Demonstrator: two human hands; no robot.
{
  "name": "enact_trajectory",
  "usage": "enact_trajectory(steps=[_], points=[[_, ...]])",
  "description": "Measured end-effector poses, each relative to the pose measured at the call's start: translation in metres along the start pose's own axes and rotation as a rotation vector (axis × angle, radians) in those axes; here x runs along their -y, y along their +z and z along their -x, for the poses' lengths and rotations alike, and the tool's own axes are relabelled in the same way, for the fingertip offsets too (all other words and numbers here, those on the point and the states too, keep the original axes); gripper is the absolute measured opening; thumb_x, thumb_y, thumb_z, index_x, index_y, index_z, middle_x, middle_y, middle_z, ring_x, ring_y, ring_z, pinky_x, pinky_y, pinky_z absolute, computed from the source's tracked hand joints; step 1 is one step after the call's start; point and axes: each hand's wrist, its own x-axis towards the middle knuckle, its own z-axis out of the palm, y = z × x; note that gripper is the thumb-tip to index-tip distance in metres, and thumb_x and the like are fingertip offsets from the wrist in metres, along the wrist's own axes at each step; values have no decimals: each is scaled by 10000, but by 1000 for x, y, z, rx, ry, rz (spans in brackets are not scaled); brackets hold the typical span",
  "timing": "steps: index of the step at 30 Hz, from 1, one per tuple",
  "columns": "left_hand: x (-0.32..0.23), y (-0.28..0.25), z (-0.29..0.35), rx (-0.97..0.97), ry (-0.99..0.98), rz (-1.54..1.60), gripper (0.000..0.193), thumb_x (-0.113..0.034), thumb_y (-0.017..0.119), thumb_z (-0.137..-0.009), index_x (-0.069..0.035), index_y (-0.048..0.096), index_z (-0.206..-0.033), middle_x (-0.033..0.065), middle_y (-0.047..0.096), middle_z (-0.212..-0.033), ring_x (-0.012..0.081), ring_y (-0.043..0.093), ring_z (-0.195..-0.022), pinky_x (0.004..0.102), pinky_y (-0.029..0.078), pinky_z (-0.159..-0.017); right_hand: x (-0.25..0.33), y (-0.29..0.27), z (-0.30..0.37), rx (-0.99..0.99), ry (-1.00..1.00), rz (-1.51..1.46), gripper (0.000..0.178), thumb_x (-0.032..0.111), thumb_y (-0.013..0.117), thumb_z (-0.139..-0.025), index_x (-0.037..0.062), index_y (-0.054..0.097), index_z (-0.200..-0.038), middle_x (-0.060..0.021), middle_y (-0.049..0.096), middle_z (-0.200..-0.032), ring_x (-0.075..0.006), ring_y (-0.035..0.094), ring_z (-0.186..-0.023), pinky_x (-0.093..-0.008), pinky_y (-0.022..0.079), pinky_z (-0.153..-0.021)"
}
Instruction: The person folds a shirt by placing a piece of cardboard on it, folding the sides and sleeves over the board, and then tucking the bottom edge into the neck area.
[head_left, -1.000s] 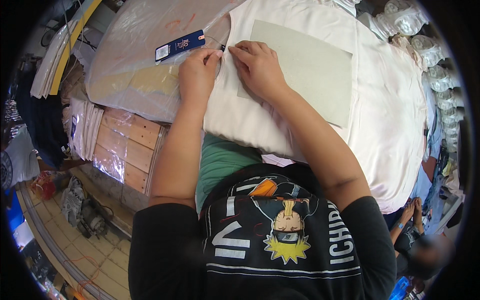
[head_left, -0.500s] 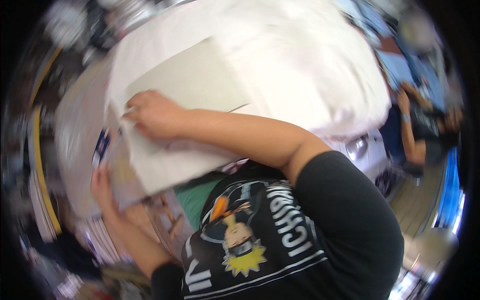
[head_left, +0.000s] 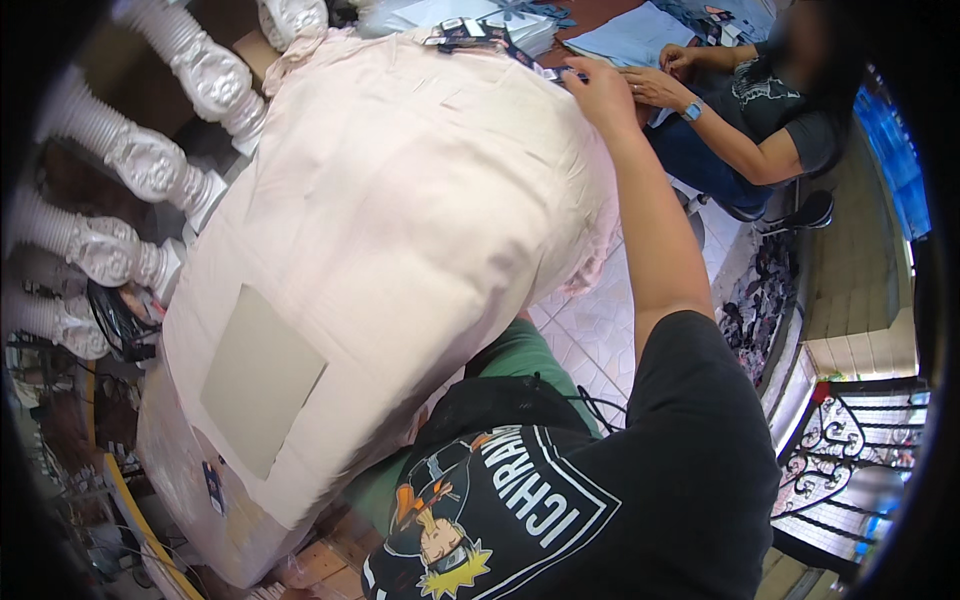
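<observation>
My right arm stretches to the far right corner of a padded table covered in pale pink cloth. There my right hand is closed, its fingertips pinching a small dark label with a light mark. More dark labels lie in a strip along the far edge, left of that hand. A flat grey-beige rectangular sheet lies on the cloth at the near left. Beside it, at the table's left end, rests another dark label. My left hand is out of the picture.
Across the far right corner sits a person, hands over light blue fabric pieces, close to my right hand. White ornate balusters line the left side. Dark scraps lie on the floor at right, near an ornate metal gate.
My right hand has left the grey-beige sheet and reached to the far right corner, taking hold of a dark label. My left hand has gone out of view. The view has turned right.
</observation>
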Motion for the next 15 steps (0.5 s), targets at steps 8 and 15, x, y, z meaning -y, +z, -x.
enact_trajectory(steps=[8,15], points=[[-31,-3,-28,-86,-40,-693,396,-405,624,-838,-64,638,-1040,82,649,-985,195,599,-887,361,450,-821,-104,58,-39,452,418,256,362,299,692,-756,97,663,-1055,-154,639,-1098,-308,611,-1030,-424,487,-865],[-31,-66,-41,28,128,-1188,398,-394,637,-822,-46,651,-1015,109,660,-953,213,614,-861,365,467,-796,-233,139,-49,636,-44,536,363,296,460,-894,13,660,-1001,-242,629,-1033,-376,619,-952,-464,485,-816]])
